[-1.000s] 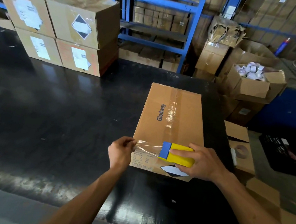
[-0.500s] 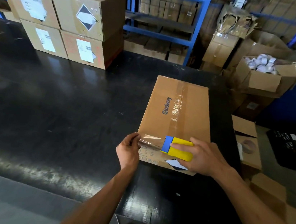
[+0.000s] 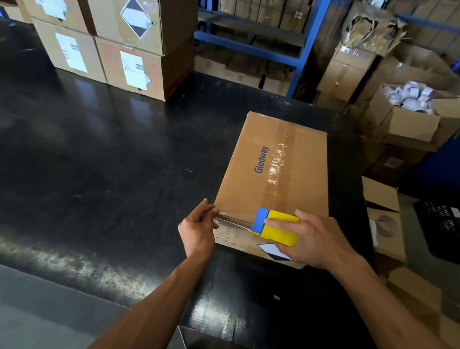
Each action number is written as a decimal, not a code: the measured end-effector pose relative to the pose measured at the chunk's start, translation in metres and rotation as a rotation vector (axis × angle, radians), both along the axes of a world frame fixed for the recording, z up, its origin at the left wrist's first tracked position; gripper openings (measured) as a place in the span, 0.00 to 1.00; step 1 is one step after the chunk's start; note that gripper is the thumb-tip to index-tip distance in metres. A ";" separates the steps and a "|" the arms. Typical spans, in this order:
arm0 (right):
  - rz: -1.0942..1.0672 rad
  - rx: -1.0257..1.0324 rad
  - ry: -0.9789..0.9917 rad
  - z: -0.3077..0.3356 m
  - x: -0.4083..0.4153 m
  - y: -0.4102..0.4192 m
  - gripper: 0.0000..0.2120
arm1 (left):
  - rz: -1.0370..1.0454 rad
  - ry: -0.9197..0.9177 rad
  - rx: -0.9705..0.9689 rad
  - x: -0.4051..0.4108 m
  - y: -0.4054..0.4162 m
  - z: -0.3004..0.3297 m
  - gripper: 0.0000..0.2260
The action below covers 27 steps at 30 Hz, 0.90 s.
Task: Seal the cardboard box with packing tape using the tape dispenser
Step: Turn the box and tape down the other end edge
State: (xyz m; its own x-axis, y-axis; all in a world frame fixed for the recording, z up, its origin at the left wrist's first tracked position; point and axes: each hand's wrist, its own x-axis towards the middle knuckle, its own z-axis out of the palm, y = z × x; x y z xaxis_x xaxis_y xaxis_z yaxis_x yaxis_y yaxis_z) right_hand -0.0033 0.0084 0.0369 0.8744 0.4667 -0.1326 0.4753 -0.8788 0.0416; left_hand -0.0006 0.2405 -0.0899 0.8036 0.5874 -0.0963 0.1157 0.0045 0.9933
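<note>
A long brown cardboard box [image 3: 251, 183] printed "Glodway" lies on the black table [image 3: 77, 169], with clear tape down its top seam. My right hand [image 3: 316, 241] grips a yellow and blue tape dispenser [image 3: 277, 227] at the box's near top edge. A strip of clear tape [image 3: 234, 221] stretches left from the dispenser to the box's near left corner. There my left hand [image 3: 198, 228] pinches the free end of the tape against the corner.
Stacked labelled boxes [image 3: 103, 20] stand at the table's far left. Blue shelving [image 3: 258, 17] rises behind. Right of the table are open cartons, one holding tape rolls [image 3: 409, 95], a black crate [image 3: 455, 230] and flattened cardboard [image 3: 386, 224].
The strip between my hands has come up from the box's near face toward its near top edge. Both hands keep their grips. The camera has shifted closer and tilted down.
</note>
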 end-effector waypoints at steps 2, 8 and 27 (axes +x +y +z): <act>-0.002 0.005 0.002 0.000 -0.001 0.001 0.25 | -0.011 0.008 0.007 0.000 0.001 0.002 0.02; -0.011 -0.016 -0.008 0.000 0.001 0.003 0.25 | -0.136 0.056 0.187 0.005 0.019 0.000 0.20; -0.056 -0.042 0.039 -0.004 0.004 0.010 0.26 | -1.104 -0.624 1.432 0.069 0.047 -0.020 0.24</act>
State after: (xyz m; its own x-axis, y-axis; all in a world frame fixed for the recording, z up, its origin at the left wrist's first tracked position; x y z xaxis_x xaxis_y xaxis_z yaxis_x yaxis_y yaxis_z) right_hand 0.0002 0.0187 0.0330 0.8929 0.4103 -0.1856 0.4273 -0.9020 0.0617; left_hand 0.0685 0.2870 -0.1099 0.5451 -0.7687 0.3346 -0.8295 -0.5523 0.0823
